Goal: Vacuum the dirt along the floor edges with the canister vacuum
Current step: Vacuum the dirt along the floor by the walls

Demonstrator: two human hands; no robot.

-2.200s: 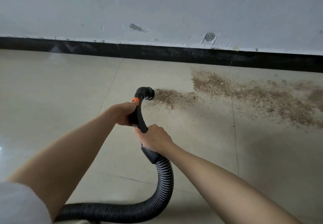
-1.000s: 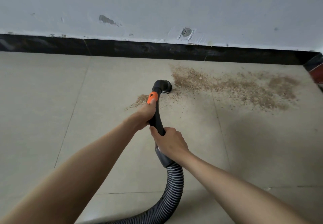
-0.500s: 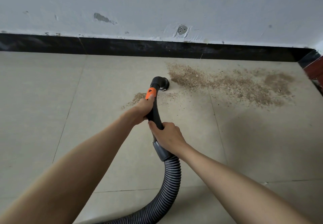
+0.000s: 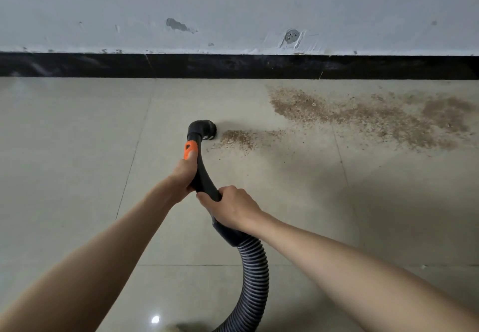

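A black curved vacuum handle (image 4: 203, 176) with an orange slider (image 4: 190, 148) ends in a round nozzle (image 4: 206, 130) set on the tiled floor. My left hand (image 4: 184, 173) grips the handle just below the orange part. My right hand (image 4: 230, 208) grips it lower, above the ribbed grey hose (image 4: 252, 269) that curves down out of view. A small brown dirt patch (image 4: 242, 137) lies just right of the nozzle. A larger spread of dirt (image 4: 368, 116) stretches to the right near the wall. The canister is not in view.
A black skirting board (image 4: 233, 66) runs along the foot of a grey wall (image 4: 233, 7) with chipped paint. Beige floor tiles (image 4: 72, 150) extend to the left and toward me.
The nozzle has swept left past the small dirt patch, which now lies to its right. The view has shifted left, so the room corner at the right is out of sight.
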